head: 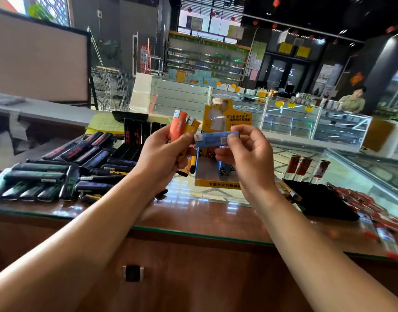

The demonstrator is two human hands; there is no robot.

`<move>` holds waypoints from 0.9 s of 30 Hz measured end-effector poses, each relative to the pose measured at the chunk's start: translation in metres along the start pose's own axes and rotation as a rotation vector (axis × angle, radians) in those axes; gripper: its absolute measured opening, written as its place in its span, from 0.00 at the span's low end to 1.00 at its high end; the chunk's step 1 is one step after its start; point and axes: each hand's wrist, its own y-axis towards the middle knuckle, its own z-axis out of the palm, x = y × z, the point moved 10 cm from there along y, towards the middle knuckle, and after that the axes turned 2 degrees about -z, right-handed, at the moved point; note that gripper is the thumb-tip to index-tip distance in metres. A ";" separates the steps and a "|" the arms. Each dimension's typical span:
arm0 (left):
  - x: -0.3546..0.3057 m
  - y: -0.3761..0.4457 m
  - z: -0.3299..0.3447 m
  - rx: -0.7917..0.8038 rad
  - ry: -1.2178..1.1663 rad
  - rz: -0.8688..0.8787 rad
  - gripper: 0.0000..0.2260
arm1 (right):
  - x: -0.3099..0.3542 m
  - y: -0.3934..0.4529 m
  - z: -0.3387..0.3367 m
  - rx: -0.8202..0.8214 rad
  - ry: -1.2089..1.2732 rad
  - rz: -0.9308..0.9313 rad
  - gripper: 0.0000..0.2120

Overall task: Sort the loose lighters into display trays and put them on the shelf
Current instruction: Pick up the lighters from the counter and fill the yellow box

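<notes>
My left hand grips an orange lighter and a yellow lighter, both upright above the glass counter. My right hand pinches a blue lighter held sideways, its metal end touching my left thumb. Just behind and below the hands stands a yellow display tray with a tall printed back card; a few lighters stand inside it. Another yellow lighter sits beside the tray's left wall, partly hidden by my left hand.
Many loose black lighters lie in a heap on the counter's left side. Red lighters stand at the right, beside a black tray and more red lighters. A person stands behind a far glass counter.
</notes>
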 end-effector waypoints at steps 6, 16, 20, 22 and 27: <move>-0.001 0.001 -0.006 -0.041 -0.059 0.016 0.03 | -0.002 -0.007 0.002 0.082 -0.190 -0.027 0.05; 0.000 0.004 -0.017 -0.198 0.181 0.112 0.03 | 0.025 -0.026 0.036 0.204 -0.875 -0.511 0.13; -0.003 0.002 -0.014 -0.216 0.237 0.121 0.04 | 0.025 -0.026 0.042 0.212 -0.983 -0.532 0.14; -0.005 0.000 -0.011 -0.211 0.270 0.127 0.04 | 0.028 -0.027 0.044 0.200 -1.054 -0.570 0.15; -0.008 -0.001 0.000 -0.123 0.278 0.115 0.04 | 0.023 -0.016 0.034 0.282 -0.856 -0.439 0.22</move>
